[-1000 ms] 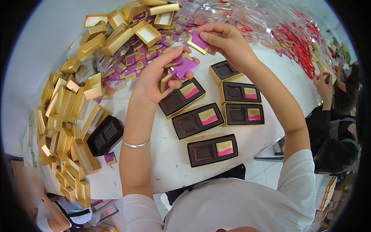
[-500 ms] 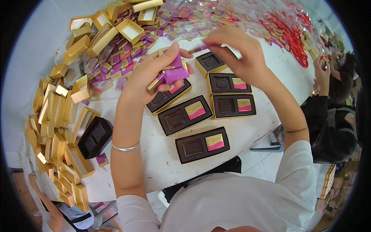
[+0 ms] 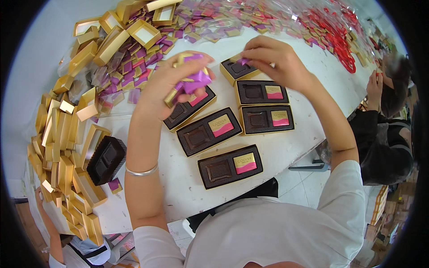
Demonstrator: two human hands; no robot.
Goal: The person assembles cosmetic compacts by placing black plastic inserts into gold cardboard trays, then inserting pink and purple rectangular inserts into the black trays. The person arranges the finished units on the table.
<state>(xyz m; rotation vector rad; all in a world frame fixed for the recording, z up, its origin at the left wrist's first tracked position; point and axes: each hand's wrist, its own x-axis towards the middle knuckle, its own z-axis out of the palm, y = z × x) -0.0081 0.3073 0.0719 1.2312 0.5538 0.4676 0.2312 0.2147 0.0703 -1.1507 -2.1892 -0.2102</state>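
Observation:
My left hand (image 3: 158, 87) is closed round several purple-and-gold wrapped chocolates (image 3: 199, 77), held above the table. Further right, my right hand (image 3: 286, 62) pinches one purple wrapped chocolate (image 3: 243, 61) over the farthest gold box (image 3: 229, 77), whose dark tray is partly covered by my fingers. Several more gold boxes with brown two-compartment trays stand below it. In the nearest box (image 3: 210, 173), the right compartment holds a gold-and-pink wrapped chocolate (image 3: 245, 163) and the left one is vacant. Part of the box (image 3: 178, 117) under my left hand is hidden.
Gold box parts (image 3: 65, 129) are heaped along the left, beside a loose dark tray (image 3: 107, 160). Wrapped chocolates (image 3: 138, 67) and clear film spread across the back. Red ribbon (image 3: 342, 56) lies at the far right. Other people sit at the right and lower left.
My right hand has brought its chocolate down to the far box's tray. My left hand, still holding its chocolates, has shifted slightly left. The whole view has moved a little.

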